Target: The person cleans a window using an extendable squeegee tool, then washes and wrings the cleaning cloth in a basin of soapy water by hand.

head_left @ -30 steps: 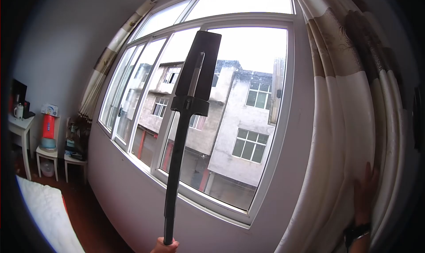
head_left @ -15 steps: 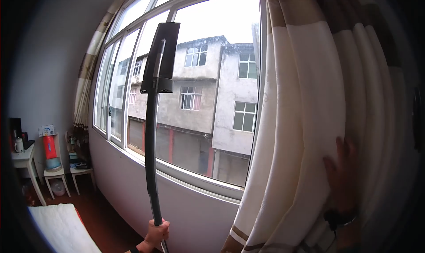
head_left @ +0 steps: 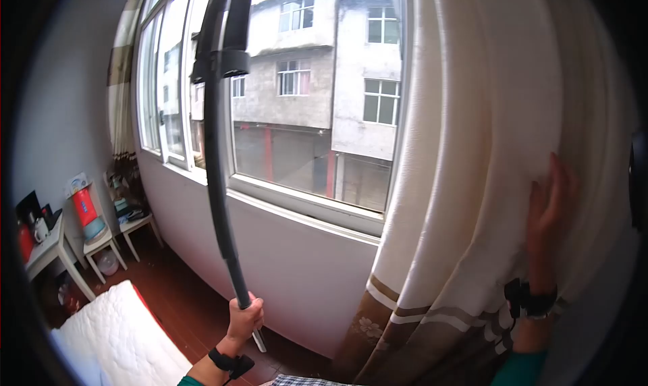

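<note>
My left hand (head_left: 245,316) is closed around the lower grey part of a long-handled tool (head_left: 216,177), perhaps a flat mop or squeegee. The tool stands nearly upright in front of the window, its flat dark rectangular head (head_left: 226,25) at the top and partly cut off by the view's edge. Whether the head touches the glass I cannot tell. My right hand (head_left: 553,204) is open, fingers stretched upward, against the cream curtain (head_left: 466,150) on the right side. Both wrists wear black bands.
The white-framed window (head_left: 310,210) shows buildings outside. At left are a white table (head_left: 50,244), a white chair (head_left: 100,243) with a red item (head_left: 84,206), and a second chair (head_left: 138,225). A white quilted bed (head_left: 125,339) lies at lower left.
The view has tilted down, so the window and tool sit higher in it. My left hand still grips the pole. My right hand has moved up and right along the curtain.
</note>
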`<action>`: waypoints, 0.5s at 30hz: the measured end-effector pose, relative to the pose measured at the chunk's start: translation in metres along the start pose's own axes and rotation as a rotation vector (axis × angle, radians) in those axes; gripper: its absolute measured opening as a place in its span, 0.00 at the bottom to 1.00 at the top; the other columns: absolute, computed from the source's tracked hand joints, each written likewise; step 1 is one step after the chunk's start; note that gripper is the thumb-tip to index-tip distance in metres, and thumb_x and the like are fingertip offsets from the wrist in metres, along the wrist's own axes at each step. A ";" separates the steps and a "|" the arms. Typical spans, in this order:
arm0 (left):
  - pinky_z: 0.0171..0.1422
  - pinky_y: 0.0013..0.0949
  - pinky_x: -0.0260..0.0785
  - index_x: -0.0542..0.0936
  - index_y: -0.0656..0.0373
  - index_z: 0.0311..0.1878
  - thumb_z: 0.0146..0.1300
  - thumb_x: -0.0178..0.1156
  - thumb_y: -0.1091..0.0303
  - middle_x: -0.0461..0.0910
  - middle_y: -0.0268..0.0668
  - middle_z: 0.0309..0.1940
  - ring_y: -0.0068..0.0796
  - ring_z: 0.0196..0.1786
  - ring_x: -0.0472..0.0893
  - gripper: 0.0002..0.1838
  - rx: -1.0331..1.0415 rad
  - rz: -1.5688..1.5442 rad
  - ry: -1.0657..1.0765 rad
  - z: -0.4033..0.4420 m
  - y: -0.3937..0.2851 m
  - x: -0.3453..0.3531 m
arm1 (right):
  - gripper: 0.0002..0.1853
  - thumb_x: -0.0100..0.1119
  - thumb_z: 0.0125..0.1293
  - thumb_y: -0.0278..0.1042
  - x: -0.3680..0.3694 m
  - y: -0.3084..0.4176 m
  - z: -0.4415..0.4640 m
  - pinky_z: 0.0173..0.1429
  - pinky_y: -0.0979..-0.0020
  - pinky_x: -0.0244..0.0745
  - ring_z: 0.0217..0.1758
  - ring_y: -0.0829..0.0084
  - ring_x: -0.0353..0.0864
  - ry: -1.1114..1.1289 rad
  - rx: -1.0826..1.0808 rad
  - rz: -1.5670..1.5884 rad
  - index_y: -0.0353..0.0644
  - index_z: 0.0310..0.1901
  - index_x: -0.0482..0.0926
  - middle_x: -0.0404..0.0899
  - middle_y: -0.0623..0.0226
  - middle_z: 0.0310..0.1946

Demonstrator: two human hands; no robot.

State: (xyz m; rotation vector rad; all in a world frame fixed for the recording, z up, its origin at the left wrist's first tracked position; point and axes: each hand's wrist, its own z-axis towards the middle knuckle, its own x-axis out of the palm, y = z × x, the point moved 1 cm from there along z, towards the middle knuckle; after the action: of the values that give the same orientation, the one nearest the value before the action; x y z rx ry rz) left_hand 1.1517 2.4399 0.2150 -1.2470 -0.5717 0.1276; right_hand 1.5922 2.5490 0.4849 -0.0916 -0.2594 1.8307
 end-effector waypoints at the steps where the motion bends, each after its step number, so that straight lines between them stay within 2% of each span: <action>1: 0.12 0.23 0.53 0.64 0.55 0.24 0.61 0.54 0.75 0.62 0.27 0.11 0.16 0.10 0.61 0.12 -0.007 0.011 0.000 0.001 0.001 -0.002 | 0.22 0.52 0.63 0.23 -0.005 0.009 0.000 0.55 0.60 0.70 0.55 0.57 0.71 0.002 -0.014 0.038 0.37 0.60 0.66 0.68 0.53 0.52; 3: 0.12 0.22 0.51 0.64 0.55 0.24 0.62 0.54 0.74 0.60 0.25 0.11 0.14 0.11 0.60 0.12 0.014 0.085 0.013 0.010 0.011 -0.010 | 0.19 0.51 0.64 0.22 -0.013 0.031 -0.007 0.51 0.64 0.72 0.52 0.58 0.73 -0.034 0.058 0.219 0.35 0.57 0.68 0.71 0.54 0.49; 5: 0.13 0.22 0.51 0.65 0.55 0.25 0.61 0.55 0.75 0.62 0.26 0.12 0.14 0.12 0.60 0.11 0.000 0.103 -0.006 0.016 0.013 -0.010 | 0.17 0.50 0.65 0.21 -0.022 0.050 -0.023 0.48 0.67 0.72 0.46 0.61 0.75 0.098 0.100 0.303 0.33 0.55 0.70 0.73 0.53 0.46; 7: 0.16 0.21 0.54 0.67 0.56 0.23 0.58 0.58 0.75 0.65 0.24 0.14 0.12 0.15 0.64 0.12 -0.038 0.016 0.002 0.022 0.016 -0.015 | 0.17 0.54 0.65 0.28 -0.031 0.086 -0.020 0.41 0.72 0.70 0.38 0.67 0.74 0.044 -0.029 0.285 0.34 0.54 0.71 0.73 0.58 0.40; 8: 0.17 0.21 0.55 0.67 0.56 0.23 0.58 0.58 0.76 0.66 0.24 0.14 0.12 0.15 0.66 0.11 -0.034 0.001 0.018 0.028 0.020 -0.021 | 0.17 0.54 0.65 0.28 -0.034 0.100 -0.022 0.41 0.72 0.70 0.38 0.67 0.74 0.035 -0.036 0.302 0.34 0.54 0.71 0.73 0.58 0.40; 10: 0.17 0.21 0.55 0.67 0.56 0.24 0.58 0.58 0.76 0.66 0.25 0.14 0.13 0.15 0.66 0.11 -0.037 -0.003 0.030 0.036 0.018 -0.034 | 0.21 0.50 0.69 0.41 -0.042 0.128 -0.027 0.40 0.78 0.65 0.33 0.73 0.68 0.206 -0.050 0.552 0.37 0.58 0.67 0.69 0.65 0.34; 11: 0.17 0.21 0.55 0.67 0.56 0.24 0.59 0.58 0.76 0.66 0.25 0.14 0.13 0.15 0.66 0.11 -0.048 0.000 0.062 0.041 0.017 -0.040 | 0.21 0.50 0.69 0.41 -0.048 0.144 -0.023 0.40 0.78 0.65 0.33 0.73 0.68 0.218 -0.034 0.537 0.37 0.58 0.67 0.69 0.65 0.34; 13: 0.17 0.21 0.56 0.67 0.56 0.23 0.59 0.57 0.76 0.66 0.25 0.14 0.14 0.15 0.66 0.11 -0.074 0.048 0.086 0.055 0.011 -0.057 | 0.33 0.52 0.63 0.59 -0.053 0.179 -0.004 0.37 0.80 0.61 0.28 0.76 0.64 0.364 0.113 0.912 0.37 0.57 0.68 0.66 0.68 0.28; 15: 0.16 0.21 0.56 0.67 0.56 0.22 0.58 0.57 0.76 0.66 0.26 0.13 0.14 0.15 0.65 0.12 -0.033 0.102 0.069 0.072 0.007 -0.083 | 0.42 0.51 0.57 0.68 -0.043 0.200 0.023 0.36 0.76 0.61 0.27 0.77 0.63 0.242 0.087 1.317 0.36 0.60 0.65 0.66 0.70 0.26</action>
State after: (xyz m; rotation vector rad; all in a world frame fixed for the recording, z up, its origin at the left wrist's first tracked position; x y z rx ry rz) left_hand 1.0483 2.4706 0.1951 -1.3077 -0.4523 0.1611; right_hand 1.4116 2.4543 0.4588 -0.5123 0.1119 3.0915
